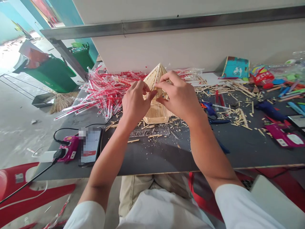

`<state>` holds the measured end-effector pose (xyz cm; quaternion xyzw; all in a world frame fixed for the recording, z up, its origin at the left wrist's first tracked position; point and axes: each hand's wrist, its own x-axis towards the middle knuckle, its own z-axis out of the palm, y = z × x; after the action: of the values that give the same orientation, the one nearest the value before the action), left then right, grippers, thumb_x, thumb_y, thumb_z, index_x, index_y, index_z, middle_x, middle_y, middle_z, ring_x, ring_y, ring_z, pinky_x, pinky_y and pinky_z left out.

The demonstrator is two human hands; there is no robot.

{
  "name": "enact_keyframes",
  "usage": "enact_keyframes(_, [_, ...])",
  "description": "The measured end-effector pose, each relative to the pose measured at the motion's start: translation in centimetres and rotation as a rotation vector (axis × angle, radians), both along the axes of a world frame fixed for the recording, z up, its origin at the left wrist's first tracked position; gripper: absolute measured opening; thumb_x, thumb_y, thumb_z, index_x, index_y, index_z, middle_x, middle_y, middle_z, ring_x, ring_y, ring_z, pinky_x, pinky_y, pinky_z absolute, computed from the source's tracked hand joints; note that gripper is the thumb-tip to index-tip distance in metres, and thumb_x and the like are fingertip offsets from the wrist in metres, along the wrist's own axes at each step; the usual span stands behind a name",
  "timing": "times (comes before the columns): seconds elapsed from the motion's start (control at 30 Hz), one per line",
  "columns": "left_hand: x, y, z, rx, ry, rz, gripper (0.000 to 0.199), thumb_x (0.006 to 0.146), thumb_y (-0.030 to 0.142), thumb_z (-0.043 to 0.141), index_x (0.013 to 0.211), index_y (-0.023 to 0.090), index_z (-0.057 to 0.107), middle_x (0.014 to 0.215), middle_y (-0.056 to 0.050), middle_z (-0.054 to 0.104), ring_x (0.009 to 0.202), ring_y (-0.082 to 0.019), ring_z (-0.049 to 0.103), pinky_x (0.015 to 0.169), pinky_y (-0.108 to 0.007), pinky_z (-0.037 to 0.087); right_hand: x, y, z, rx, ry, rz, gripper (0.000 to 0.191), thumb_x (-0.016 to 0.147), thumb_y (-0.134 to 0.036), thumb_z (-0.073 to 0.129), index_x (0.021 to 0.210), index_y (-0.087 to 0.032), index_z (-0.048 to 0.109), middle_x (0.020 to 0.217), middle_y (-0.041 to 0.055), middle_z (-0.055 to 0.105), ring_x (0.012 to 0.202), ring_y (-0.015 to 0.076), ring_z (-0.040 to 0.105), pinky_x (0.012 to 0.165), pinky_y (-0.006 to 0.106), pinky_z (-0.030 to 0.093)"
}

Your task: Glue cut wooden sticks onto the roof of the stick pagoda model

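A small model house (156, 114) built of thin wooden sticks, with a pointed roof, stands upright on the dark table in front of me. My left hand (135, 102) is at the left side of its roof, thumb and forefinger pinched together; what lies between them is too small to make out. From the other side my right hand (182, 95) curls its forefinger and thumb against the roof sticks. Both hands cover part of the house. Just in front of it lies a clear ruler (152, 131) among stick scraps.
Red-and-clear plastic wrappers (107, 90) pile up behind on the left. A phone (90, 146) and a purple power strip (70, 149) lie at front left. Loose sticks (240, 117), a blue tool (209, 109) and another purple power strip (284, 135) are on the right.
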<state>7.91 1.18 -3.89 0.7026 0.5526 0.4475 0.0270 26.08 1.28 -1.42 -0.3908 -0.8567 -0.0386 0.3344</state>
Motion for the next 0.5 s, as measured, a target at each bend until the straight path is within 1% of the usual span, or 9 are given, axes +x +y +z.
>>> enact_keyframes(0.07, [-0.04, 0.02, 0.00, 0.006, 0.006, -0.002, 0.015, 0.088, 0.033, 0.074, 0.087, 0.023, 0.062, 0.086, -0.002, 0.068, 0.071, -0.016, 0.056, 0.071, -0.035, 0.047, -0.03, 0.05, 0.01, -0.007, -0.008, -0.015, 0.030, 0.093, -0.024, 0.062, 0.122, -0.027, 0.069, 0.127, 0.0096, 0.064, 0.093, 0.0258, 0.065, 0.073, 0.044, 0.056])
enact_keyframes(0.17, [-0.09, 0.04, -0.02, -0.013, 0.011, 0.009, 0.015, 0.088, 0.033, 0.074, 0.088, 0.023, 0.063, 0.088, -0.002, 0.068, 0.070, -0.016, 0.056, 0.070, -0.035, 0.047, -0.01, 0.23, -0.10, -0.013, 0.008, -0.016, 0.034, 0.093, -0.024, 0.063, 0.126, -0.028, 0.066, 0.129, 0.0092, 0.063, 0.088, 0.0245, 0.065, 0.075, 0.044, 0.057])
enact_keyframes(0.3, [-0.12, 0.09, -0.05, -0.026, -0.003, 0.000, 0.016, 0.087, 0.032, 0.076, 0.087, 0.023, 0.062, 0.089, -0.002, 0.069, 0.071, -0.016, 0.056, 0.072, -0.036, 0.047, 0.03, 0.35, -0.24, -0.049, 0.041, -0.001, 0.036, 0.094, -0.028, 0.065, 0.130, -0.030, 0.063, 0.133, 0.0087, 0.060, 0.089, 0.0241, 0.066, 0.079, 0.045, 0.059])
enact_keyframes(0.4, [-0.13, 0.15, -0.09, -0.004, -0.008, -0.005, 0.018, 0.085, 0.032, 0.077, 0.086, 0.023, 0.062, 0.087, -0.002, 0.068, 0.071, -0.016, 0.056, 0.071, -0.036, 0.047, -0.03, 0.26, -0.20, -0.092, 0.070, -0.023, 0.034, 0.094, -0.031, 0.066, 0.128, -0.029, 0.063, 0.133, 0.0090, 0.057, 0.090, 0.0245, 0.068, 0.080, 0.045, 0.060])
enact_keyframes(0.5, [-0.12, 0.17, -0.09, 0.008, 0.002, -0.003, 0.017, 0.086, 0.033, 0.076, 0.086, 0.023, 0.062, 0.087, -0.002, 0.069, 0.071, -0.016, 0.056, 0.070, -0.035, 0.046, -0.10, 0.23, -0.21, -0.096, 0.095, -0.046, 0.034, 0.094, -0.032, 0.069, 0.127, -0.029, 0.063, 0.131, 0.0091, 0.058, 0.089, 0.0246, 0.069, 0.080, 0.045, 0.060])
